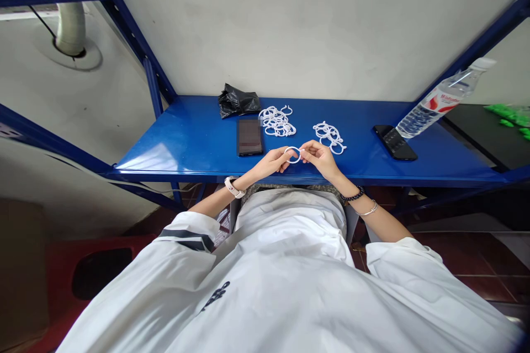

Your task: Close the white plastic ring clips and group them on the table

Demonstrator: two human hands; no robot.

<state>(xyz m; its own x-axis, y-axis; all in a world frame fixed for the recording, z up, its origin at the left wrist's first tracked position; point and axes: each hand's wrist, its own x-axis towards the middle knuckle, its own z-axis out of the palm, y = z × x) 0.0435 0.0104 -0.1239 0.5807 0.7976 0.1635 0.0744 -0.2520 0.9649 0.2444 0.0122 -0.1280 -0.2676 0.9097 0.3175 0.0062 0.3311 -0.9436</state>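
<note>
A white plastic ring is held between my two hands just above the front edge of the blue table. My left hand pinches the ring's left side. On its right side, the fingers of my right hand are closed around the ring near its end. Beyond my hands lies a heap of similar white rings, some with small knobs. A smaller group of white rings rests behind my right hand.
A dark phone-like device lies left of the heap, with a crumpled black plastic bag behind it. To the right, a black phone lies beside a tilted-looking water bottle. Blue metal posts and a wall bound the table.
</note>
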